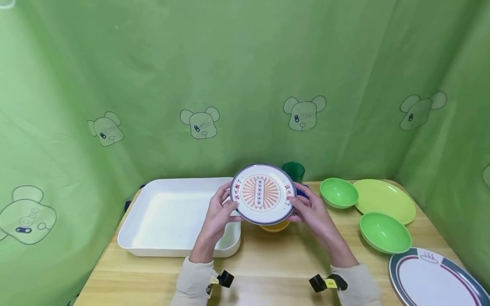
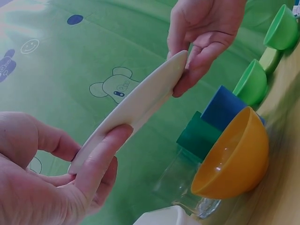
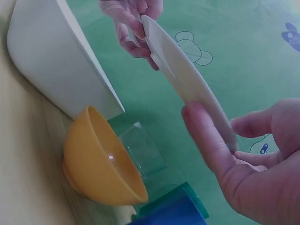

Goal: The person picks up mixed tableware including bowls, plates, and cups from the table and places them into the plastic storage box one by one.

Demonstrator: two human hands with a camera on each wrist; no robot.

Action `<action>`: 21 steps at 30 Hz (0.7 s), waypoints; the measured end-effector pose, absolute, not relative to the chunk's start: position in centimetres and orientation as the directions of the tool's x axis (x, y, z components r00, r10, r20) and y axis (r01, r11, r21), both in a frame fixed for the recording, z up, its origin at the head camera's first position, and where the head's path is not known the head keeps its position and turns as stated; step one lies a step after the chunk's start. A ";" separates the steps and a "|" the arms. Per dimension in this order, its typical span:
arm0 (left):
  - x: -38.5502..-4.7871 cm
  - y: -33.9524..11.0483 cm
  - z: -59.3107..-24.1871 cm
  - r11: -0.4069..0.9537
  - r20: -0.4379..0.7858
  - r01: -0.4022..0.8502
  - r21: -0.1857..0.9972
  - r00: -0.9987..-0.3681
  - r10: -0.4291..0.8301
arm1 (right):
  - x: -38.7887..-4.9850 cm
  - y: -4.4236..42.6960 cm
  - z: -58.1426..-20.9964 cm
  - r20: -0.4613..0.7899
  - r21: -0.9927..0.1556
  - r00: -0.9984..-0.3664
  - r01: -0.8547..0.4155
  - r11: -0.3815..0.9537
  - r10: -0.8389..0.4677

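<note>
A small round plate [image 1: 261, 194] with a dark rim, red lettering and an orange sunburst is held up above the table, its printed face turned to the head camera. My left hand [image 1: 217, 212] pinches its left edge between thumb and fingers. On the opposite edge, my right hand [image 1: 314, 214] grips it the same way. Both wrist views show the plate's pale underside [image 2: 136, 103] with fingers pressed against it. Below and behind the plate stands an orange bowl [image 3: 101, 161], mostly hidden in the head view.
A white rectangular tub [image 1: 164, 216] stands at left. Behind the plate are a green cup [image 1: 294, 171], a blue cup [image 2: 224, 108] and a clear glass [image 2: 178, 183]. Rightward lie two green bowls [image 1: 338, 193], a yellow-green plate [image 1: 386, 199] and a large dark-rimmed plate [image 1: 440, 280].
</note>
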State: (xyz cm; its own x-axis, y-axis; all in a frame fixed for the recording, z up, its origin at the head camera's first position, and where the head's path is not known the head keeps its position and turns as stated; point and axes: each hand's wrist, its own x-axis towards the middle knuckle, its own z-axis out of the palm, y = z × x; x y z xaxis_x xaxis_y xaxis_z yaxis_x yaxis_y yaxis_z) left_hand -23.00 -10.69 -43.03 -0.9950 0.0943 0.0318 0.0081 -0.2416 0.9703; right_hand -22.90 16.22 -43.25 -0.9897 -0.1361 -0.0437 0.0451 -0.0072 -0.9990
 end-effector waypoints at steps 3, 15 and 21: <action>-23.1 -10.6 -43.0 -0.250 0.035 0.011 0.968 -0.996 0.088 | -22.6 16.7 -42.7 -0.017 -0.999 -0.985 0.012 0.029 -0.174; -23.4 -12.1 -42.8 -0.268 0.031 0.029 0.963 -1.000 0.003 | -20.6 19.4 -41.9 0.089 -0.971 -0.965 -0.140 0.194 -0.248; -23.4 -12.9 -43.1 -0.279 0.019 0.027 0.960 -0.999 -0.032 | -19.5 20.8 -41.2 0.141 -0.931 -0.964 -0.207 0.301 -0.227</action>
